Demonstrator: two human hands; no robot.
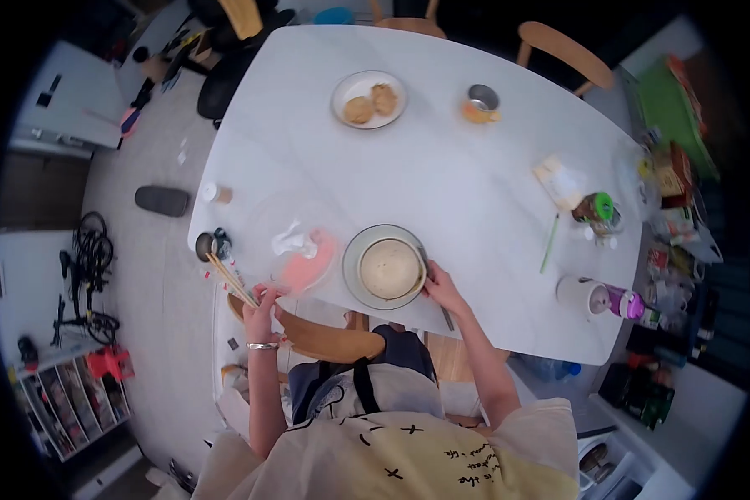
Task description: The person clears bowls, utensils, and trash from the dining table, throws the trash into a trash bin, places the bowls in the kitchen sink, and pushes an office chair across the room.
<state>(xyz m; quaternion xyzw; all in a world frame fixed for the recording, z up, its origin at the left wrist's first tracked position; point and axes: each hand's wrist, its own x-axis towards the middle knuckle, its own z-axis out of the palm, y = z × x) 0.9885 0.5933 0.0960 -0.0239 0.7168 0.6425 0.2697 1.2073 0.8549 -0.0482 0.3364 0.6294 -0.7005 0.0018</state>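
My left hand [264,310] is closed around a pair of wooden chopsticks [230,279], just past the table's front edge. The chopsticks slant up and to the left. My right hand [443,287] grips the right side of a round bowl [367,283], its fingers at the rim. Pale, cream-coloured contents [389,267] fill the bowl, which seems to sit in or on a wider glass dish [352,265]. A thin dark utensil [448,320] lies beside the bowl, partly hidden by my right hand. Left of the bowl is a pink item with white tissue [296,242].
At the back of the white table [458,200] are a plate [342,86] with two brownish pieces of food and a metal cup [482,97]. On the right stand a green-lidded jar [593,208], a white mug [582,295] and a purple bottle [625,302]. A wooden chair [329,340] is below the front edge.
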